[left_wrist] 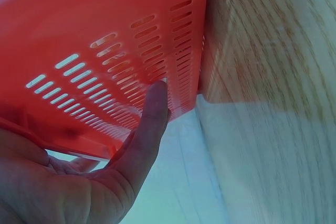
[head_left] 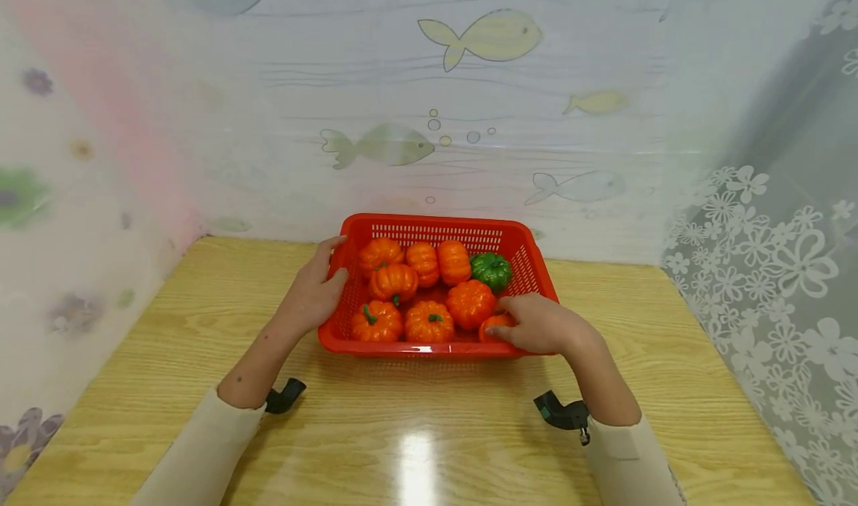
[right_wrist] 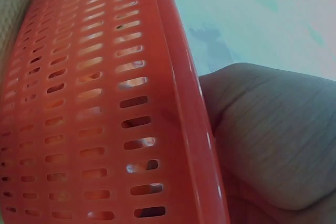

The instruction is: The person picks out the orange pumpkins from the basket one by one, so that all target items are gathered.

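A red plastic basket (head_left: pixel 422 348) with slotted walls holds several small orange pumpkins (head_left: pixel 430 322) and a green pumpkin (head_left: pixel 491 271). My left hand (head_left: pixel 311 293) grips the basket's left rim; in the left wrist view, a finger (left_wrist: pixel 149 124) lies against the outer slotted wall. Over the front right corner, my right hand (head_left: pixel 539 321) reaches inside and holds an orange pumpkin (head_left: pixel 491 327), which its fingers partly cover. From the right wrist camera, the basket's wall (right_wrist: pixel 94 103) hides that hand's fingertips and the pumpkin; only the back part of the hand (right_wrist: pixel 278 135) shows beyond the rim.
The basket stands on a wood-grain table (head_left: pixel 375 431), near its back edge. Behind it hangs a pale covering (head_left: pixel 469 103) printed with fish. Patterned sheets (head_left: pixel 791 305) flank the table. A black wrist mount (head_left: pixel 563 413) is on each forearm.
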A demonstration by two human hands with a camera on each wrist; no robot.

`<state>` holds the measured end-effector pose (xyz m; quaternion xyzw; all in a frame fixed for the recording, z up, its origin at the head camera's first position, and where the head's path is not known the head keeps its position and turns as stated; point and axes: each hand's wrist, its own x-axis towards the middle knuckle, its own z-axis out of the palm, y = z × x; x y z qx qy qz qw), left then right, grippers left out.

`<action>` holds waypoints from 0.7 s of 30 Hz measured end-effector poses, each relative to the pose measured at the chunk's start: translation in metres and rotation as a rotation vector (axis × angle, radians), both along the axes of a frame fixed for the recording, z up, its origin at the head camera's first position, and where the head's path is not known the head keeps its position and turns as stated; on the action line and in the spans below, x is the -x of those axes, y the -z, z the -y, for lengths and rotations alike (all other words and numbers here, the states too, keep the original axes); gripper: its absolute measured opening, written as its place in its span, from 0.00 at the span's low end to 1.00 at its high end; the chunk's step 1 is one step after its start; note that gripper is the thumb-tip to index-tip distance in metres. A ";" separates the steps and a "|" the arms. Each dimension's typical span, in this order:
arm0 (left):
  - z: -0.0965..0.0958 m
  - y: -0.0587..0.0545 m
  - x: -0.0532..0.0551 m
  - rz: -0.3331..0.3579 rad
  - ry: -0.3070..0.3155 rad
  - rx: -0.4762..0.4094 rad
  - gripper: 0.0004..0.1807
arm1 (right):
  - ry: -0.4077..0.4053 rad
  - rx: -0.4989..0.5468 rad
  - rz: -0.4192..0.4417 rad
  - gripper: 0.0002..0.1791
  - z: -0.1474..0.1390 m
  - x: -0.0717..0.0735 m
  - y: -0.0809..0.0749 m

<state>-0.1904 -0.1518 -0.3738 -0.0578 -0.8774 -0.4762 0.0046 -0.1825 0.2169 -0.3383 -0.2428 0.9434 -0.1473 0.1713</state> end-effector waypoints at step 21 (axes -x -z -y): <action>0.000 -0.002 0.000 0.005 -0.001 0.006 0.33 | -0.071 0.106 -0.101 0.20 -0.015 -0.010 -0.013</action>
